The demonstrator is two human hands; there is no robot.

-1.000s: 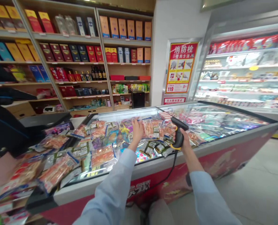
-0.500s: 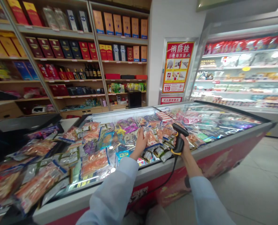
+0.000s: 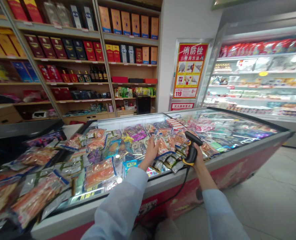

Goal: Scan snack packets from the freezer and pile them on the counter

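Barcode scanner [image 3: 192, 150] clamped in right hand [image 3: 198, 156]; left hand [image 3: 150, 154] open, fingers apart, on snack packets [image 3: 162, 146] atop chest freezer [image 3: 237, 155]. Red wall sign [image 3: 189, 70] reads 消防栓, 119.

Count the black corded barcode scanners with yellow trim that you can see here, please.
1. The black corded barcode scanner is in the right hand, above clear plastic snack packets. Others may be hidden.

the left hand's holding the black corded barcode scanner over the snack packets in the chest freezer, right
Wrong hand: the head view shows the right hand holding the black corded barcode scanner, not the left hand. It is still over the snack packets in the chest freezer.
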